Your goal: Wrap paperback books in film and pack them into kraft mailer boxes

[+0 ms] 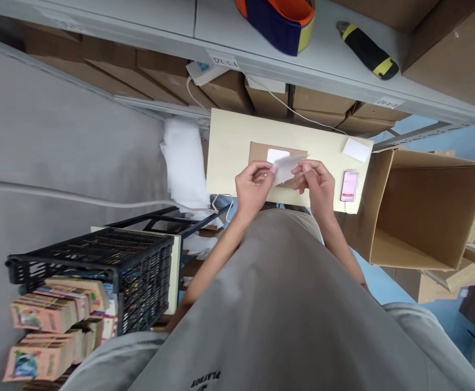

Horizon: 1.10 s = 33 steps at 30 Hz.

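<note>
My left hand [255,189] pinches the left edge of a thin white paper slip [287,167] between thumb and fingers. At the slip's right side is my right hand [318,187], its thumb and fingertips closed at the edge of the paper. Whether the slip is a label with a backing I cannot tell. Beneath both hands a flat brown cardboard package [257,152] lies on the cream tabletop [227,146]. A white label or paper [277,154] shows on or just above the package, partly covered by the slip.
Right on the table are a phone [348,186] and a white paper piece [356,149]. An open cardboard box [420,212] stands beyond. Left are white wrapping [186,163] and a black crate [139,277] with books [50,312]. The shelf above holds a cutter [370,51] and tape [280,24].
</note>
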Each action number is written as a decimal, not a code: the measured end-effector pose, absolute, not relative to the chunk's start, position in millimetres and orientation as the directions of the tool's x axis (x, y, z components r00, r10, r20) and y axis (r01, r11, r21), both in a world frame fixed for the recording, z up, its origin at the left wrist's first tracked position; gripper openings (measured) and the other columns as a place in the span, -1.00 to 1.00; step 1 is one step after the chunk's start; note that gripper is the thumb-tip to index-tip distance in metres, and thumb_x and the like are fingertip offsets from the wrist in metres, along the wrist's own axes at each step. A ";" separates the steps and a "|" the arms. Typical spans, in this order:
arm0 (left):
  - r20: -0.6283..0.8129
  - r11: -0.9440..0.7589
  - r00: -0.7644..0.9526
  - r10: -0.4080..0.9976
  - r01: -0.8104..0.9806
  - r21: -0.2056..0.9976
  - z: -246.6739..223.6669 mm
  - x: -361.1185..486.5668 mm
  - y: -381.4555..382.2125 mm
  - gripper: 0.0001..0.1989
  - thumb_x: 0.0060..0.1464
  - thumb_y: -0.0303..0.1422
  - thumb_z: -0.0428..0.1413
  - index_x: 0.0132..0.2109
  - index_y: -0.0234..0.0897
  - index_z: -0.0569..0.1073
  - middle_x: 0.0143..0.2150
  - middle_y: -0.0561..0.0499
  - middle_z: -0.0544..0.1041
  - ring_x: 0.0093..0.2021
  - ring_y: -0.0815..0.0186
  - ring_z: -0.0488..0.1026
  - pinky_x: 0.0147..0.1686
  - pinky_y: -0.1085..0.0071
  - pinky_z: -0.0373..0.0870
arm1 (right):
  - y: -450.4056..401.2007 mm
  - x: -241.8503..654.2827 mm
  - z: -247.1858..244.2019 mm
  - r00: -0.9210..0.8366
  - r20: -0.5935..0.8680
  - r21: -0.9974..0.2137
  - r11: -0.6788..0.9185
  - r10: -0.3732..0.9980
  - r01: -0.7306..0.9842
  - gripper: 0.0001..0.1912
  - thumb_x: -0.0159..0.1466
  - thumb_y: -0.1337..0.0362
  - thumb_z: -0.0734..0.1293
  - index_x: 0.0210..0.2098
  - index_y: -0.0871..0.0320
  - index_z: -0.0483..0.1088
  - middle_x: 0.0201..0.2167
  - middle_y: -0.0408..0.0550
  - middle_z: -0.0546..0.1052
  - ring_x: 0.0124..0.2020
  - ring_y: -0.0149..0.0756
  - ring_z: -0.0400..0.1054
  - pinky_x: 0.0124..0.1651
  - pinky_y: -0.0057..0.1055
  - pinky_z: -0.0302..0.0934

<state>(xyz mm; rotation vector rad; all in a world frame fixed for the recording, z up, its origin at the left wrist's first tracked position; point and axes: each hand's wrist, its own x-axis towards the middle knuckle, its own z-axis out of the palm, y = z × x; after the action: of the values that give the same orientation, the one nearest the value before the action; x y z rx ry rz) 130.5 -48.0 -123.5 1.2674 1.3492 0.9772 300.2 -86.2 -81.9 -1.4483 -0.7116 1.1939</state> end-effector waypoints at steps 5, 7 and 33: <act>-0.440 0.454 0.113 0.891 -0.166 0.876 -134.0 115.8 -41.7 -0.56 0.06 0.03 0.50 -0.20 -0.17 0.58 -0.26 0.06 0.64 -0.30 0.31 0.61 -0.26 0.37 0.68 | -94.9 309.0 -95.2 0.360 -0.257 -0.952 -0.299 0.897 0.064 -0.72 0.42 -0.05 0.54 -0.14 0.01 0.59 -0.52 -0.28 0.45 -0.48 -0.39 0.32 -0.34 -0.36 0.40; -0.483 0.504 0.145 0.864 -0.219 0.836 -134.6 109.3 -42.0 -0.57 0.03 0.01 0.53 -0.21 -0.17 0.58 -0.27 0.07 0.63 -0.29 0.32 0.61 -0.25 0.38 0.67 | -97.7 309.0 -100.2 0.352 -0.267 -0.938 -0.325 0.897 0.119 -0.71 0.42 -0.05 0.54 -0.14 0.02 0.61 -0.52 -0.27 0.44 -0.48 -0.39 0.29 -0.34 -0.35 0.39; -0.427 0.427 0.085 0.900 0.010 0.904 -216.0 48.6 -68.2 -0.66 0.07 -0.02 0.46 -0.22 -0.17 0.66 -0.18 -0.05 0.72 -0.06 0.12 0.69 0.08 0.17 0.64 | -133.2 246.9 -151.6 0.075 -0.160 -0.888 -0.177 0.984 0.425 -0.79 0.52 0.09 0.34 -0.19 0.00 0.55 -0.23 -0.09 0.65 -0.27 -0.26 0.51 -0.14 -0.29 0.45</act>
<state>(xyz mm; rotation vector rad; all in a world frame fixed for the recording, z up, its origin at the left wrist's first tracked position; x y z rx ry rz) 48.6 -68.2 -216.0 0.9130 1.3182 0.8245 246.9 -133.2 -151.6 -1.6871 -1.4128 1.0651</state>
